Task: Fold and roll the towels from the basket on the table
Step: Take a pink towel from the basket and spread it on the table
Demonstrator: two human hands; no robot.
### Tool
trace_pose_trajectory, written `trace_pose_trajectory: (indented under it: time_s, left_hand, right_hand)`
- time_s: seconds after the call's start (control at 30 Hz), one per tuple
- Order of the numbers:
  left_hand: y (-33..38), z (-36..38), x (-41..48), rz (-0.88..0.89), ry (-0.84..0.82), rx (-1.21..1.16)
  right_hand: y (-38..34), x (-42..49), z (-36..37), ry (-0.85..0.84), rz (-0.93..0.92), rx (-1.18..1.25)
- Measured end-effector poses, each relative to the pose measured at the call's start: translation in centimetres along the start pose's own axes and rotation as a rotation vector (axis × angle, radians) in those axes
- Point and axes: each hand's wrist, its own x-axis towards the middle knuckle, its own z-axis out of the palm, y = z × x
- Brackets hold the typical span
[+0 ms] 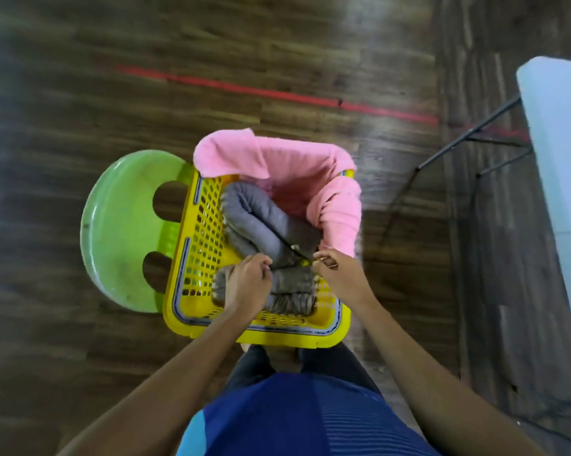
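Mid-frame, the left hand (248, 281) grips a grey towel (271, 222) inside the yellow basket (198, 245). The right hand (337, 274) curls at the basket's right rim; its hold cannot be told. A pink towel (277, 159) drapes the far edge, with wooden floor (277, 44) open above.

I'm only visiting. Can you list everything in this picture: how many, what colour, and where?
basket: one, yellow, centre, beside the stool
pink towel: one, pink, draped over the basket's far and right rims
grey towels: at least two, grey, rolled, inside the basket
stool: one, green, left of the basket
table: one, white, black legs, right edge
floor line: one, red, on dark wood floor
left hand: one, grips a grey towel
right hand: one, fingers curled by the basket's right side, hold unclear
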Motion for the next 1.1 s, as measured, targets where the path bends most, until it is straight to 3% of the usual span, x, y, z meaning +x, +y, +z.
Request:
trace_pose_trajectory:
  time_s: [0.27, 0.43, 0.57, 0.9, 1.1]
  left_hand:
    - [8.8, 6.5, 3.6, 0.059, -0.050, 0.012]
    - [12.2, 11.8, 4.1, -0.066, -0.088, -0.061]
    - [13.0, 13.3, 2.9, -0.174, 0.039, -0.121]
    - [12.2, 13.0, 3.9, -0.088, 0.031, 0.071]
    - [15.3, 12.5, 4.0, -0.043, 0.145, -0.099]
  right_hand:
    - [4.2, 5.6, -7.8, -0.049, -0.011, -0.185]
    - [7.6, 9.6, -9.9, -0.303, -0.157, -0.307]
    - [8.4, 9.6, -9.7, -0.518, -0.292, -0.325]
    - [8.4, 9.4, -8.3, -0.440, -0.367, -0.276]
    - [7.8, 9.7, -9.0, -0.320, -0.371, -0.230]
